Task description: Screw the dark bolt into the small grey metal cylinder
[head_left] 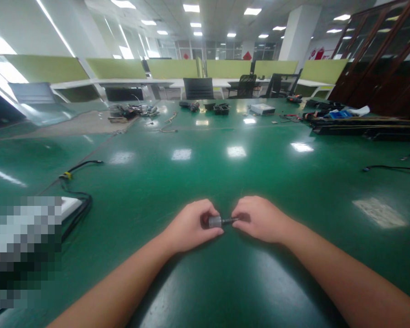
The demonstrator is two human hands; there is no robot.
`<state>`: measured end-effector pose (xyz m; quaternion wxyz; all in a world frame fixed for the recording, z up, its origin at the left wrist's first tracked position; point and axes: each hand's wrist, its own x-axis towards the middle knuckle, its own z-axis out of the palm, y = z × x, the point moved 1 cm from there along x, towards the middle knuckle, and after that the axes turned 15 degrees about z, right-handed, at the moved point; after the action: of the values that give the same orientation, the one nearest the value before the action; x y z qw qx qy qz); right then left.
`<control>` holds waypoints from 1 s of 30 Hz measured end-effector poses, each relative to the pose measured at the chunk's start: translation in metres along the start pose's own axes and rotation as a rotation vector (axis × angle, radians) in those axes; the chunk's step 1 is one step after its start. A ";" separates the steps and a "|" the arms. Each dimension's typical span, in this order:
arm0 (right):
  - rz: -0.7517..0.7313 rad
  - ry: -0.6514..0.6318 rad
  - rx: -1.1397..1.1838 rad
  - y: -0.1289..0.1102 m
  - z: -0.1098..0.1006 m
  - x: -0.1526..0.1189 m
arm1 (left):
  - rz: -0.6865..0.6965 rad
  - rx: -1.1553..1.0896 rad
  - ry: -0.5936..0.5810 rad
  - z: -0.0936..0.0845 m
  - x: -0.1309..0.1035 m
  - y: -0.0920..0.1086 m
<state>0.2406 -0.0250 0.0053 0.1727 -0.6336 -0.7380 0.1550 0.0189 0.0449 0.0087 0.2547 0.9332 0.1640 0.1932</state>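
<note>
Near the front of the green tabletop (pixel 205 177), my left hand (pixel 191 228) curls its thumb and fingers around a small grey metal cylinder (pixel 215 222). From the cylinder's right end a thin dark rod (pixel 227 221) sticks out, lying level. My right hand (pixel 261 219) pinches the free end of that rod between thumb and fingers, so its tip is hidden. The cylinder's left end is partly covered by my left fingers. A short gap separates the two hands, and the exact kind of part is too small to make out.
Black cables (pixel 85 200) run beside a blurred-out object at the left. Another black cable (pixel 392 167) lies at the right edge. Farther back are a pile of parts (pixel 133 111), a pale box (pixel 261 109) and long dark bars (pixel 358 126). Chairs and desks stand beyond.
</note>
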 end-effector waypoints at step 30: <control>-0.130 0.054 0.107 -0.008 0.019 0.006 | 0.020 0.023 -0.042 0.001 0.001 0.002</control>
<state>0.2242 -0.0204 -0.0082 0.2357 -0.5781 -0.7634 0.1655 0.0207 0.0433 0.0091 0.2456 0.9414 0.1514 0.1745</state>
